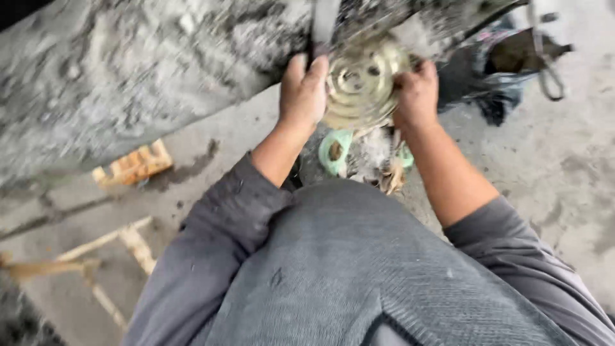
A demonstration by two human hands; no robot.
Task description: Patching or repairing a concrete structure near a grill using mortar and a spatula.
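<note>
So the biggest thing here is the rough grey concrete slab [128, 70] running diagonally across the top, crusty and speckled. Under it is the concrete floor [564, 192], stained and dusty. The person's grey sweater [333, 269] fills the bottom middle, sleeves pushed up. Off to the lower left lie some pale wooden sticks [122, 247], and near the slab's edge sits a chunk of orange brick [131, 165]. Top right there's a dark bag [493, 70], pretty blurry.

Up at the slab edge is a round brass-coloured metal disc [364, 82] with ring grooves. The left hand [302, 90] is curled around its left rim, the right hand [416, 96] closed on the right rim, both gripping it. Just below the disc is a green plastic ring [334, 150].
</note>
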